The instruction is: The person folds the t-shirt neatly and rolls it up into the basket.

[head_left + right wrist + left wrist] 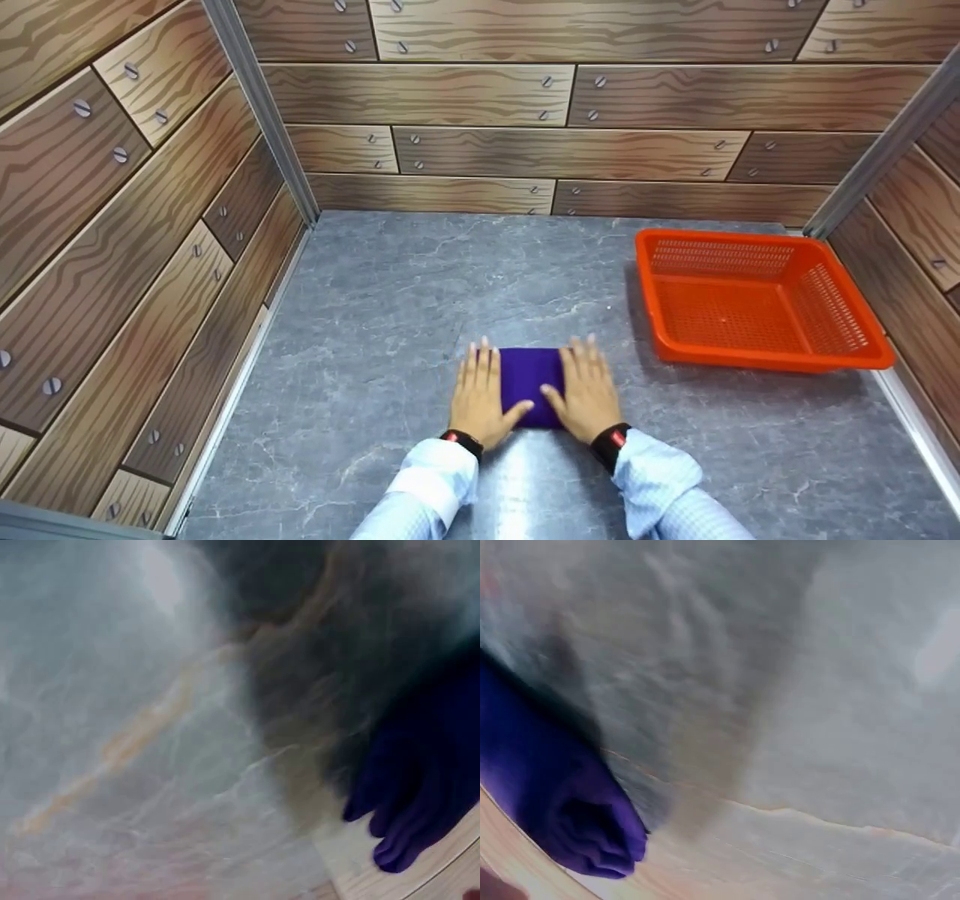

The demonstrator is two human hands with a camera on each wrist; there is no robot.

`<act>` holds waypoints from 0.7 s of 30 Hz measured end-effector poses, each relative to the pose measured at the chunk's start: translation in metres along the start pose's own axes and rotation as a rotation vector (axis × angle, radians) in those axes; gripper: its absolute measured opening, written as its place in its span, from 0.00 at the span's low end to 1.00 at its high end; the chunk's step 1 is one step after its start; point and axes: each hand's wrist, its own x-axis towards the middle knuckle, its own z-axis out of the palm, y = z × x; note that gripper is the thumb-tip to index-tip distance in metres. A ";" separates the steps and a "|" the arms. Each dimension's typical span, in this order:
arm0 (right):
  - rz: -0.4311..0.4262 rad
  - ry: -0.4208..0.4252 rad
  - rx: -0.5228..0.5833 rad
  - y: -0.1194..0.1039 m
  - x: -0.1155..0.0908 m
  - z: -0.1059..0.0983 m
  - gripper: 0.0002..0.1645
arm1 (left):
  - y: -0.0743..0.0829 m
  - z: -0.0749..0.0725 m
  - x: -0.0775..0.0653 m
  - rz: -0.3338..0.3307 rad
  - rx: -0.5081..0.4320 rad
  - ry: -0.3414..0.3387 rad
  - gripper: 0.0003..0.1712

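A folded purple cloth (531,386) lies on the grey marbled tabletop in the head view. My left hand (480,401) rests along its left edge, fingers straight and pointing away, thumb reaching inward over it. On the opposite edge my right hand (589,394) lies the same way, its thumb turned in toward the other. In the left wrist view an end of the purple cloth (592,825) shows layers folded or rolled inside. Several stacked folds of the cloth (409,802) appear in the right wrist view. Both wrist views are blurred.
An orange plastic basket (750,315) with perforated sides stands at the right of the tabletop (390,300). Wood-patterned walls (480,154) enclose the left, back and right, with grey metal posts (262,105) in the corners.
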 end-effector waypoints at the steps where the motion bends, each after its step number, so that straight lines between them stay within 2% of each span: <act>1: -0.042 -0.026 0.002 -0.001 -0.002 0.001 0.46 | 0.000 0.003 -0.002 0.012 -0.010 -0.018 0.59; 3: -0.095 -0.069 0.002 -0.002 -0.006 0.006 0.47 | 0.000 0.008 -0.004 0.018 -0.031 -0.057 0.62; 5: -0.108 -0.103 0.002 -0.002 -0.009 0.011 0.47 | -0.001 0.014 -0.006 0.011 -0.066 -0.087 0.63; 8: -0.074 -0.142 0.035 0.000 -0.011 0.018 0.48 | -0.003 0.019 -0.005 0.008 -0.099 -0.110 0.64; 12: -0.016 -0.178 0.095 0.003 -0.010 0.022 0.49 | -0.004 0.021 0.000 0.007 -0.090 -0.133 0.65; 21: 0.016 -0.207 0.123 0.005 -0.012 0.029 0.50 | -0.007 0.025 0.000 -0.010 -0.063 -0.158 0.66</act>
